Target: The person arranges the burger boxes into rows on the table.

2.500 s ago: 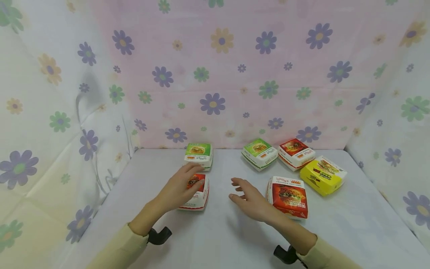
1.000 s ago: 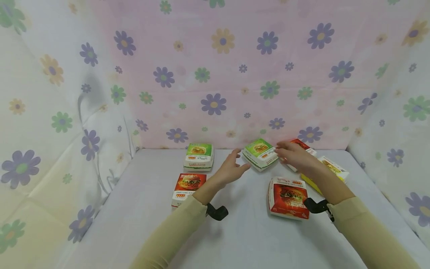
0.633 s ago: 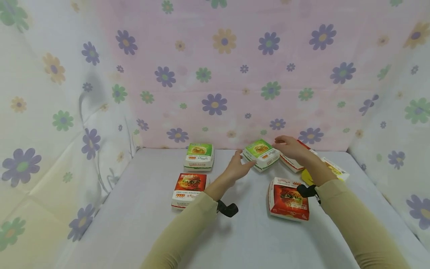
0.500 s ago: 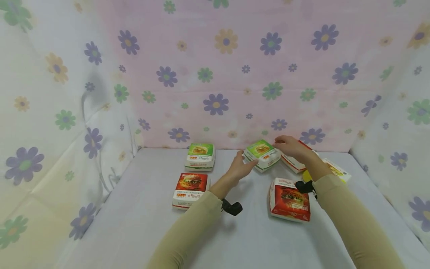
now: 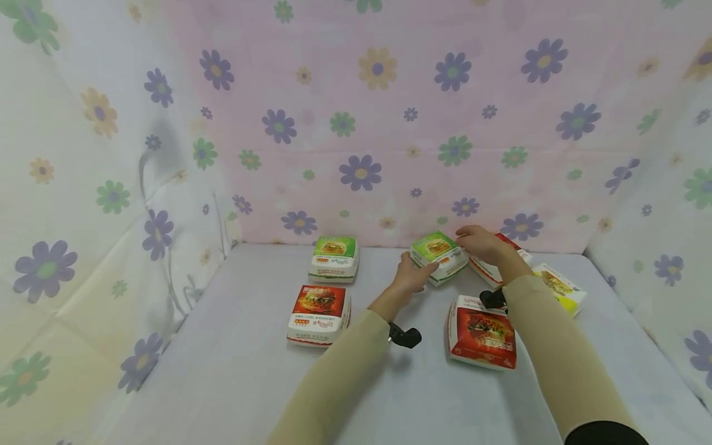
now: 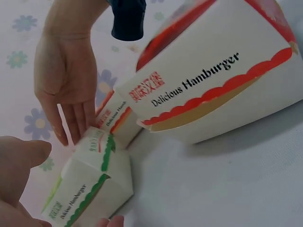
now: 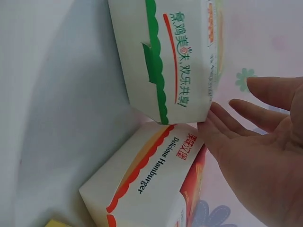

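A green-and-white hamburger box (image 5: 438,248) lies at the back of the table, between my two hands. My left hand (image 5: 410,275) is at its near left corner, thumb in front and fingers along the left side. In the left wrist view, the thumb (image 6: 35,152) stands spread from the fingertips beside the box. My right hand (image 5: 483,242) reaches to the box's right back corner. Its fingers are extended, with fingertips right at the corner in the right wrist view. Behind that hand sits a red-and-white hamburger box (image 7: 147,177), partly hidden in the head view.
Nearer on the right lies another red hamburger box (image 5: 483,334), beneath the right wrist camera in view. A yellow box (image 5: 560,287) is partly behind the right sleeve. On the left, a second green box (image 5: 334,259) stands behind a red one (image 5: 318,314). Flowered cloth (image 5: 356,123) hangs behind.
Both hands have moved from the front boxes to the back green box. My left hand has let go of the left red box, which now sits slightly turned, and closed in on the green box.
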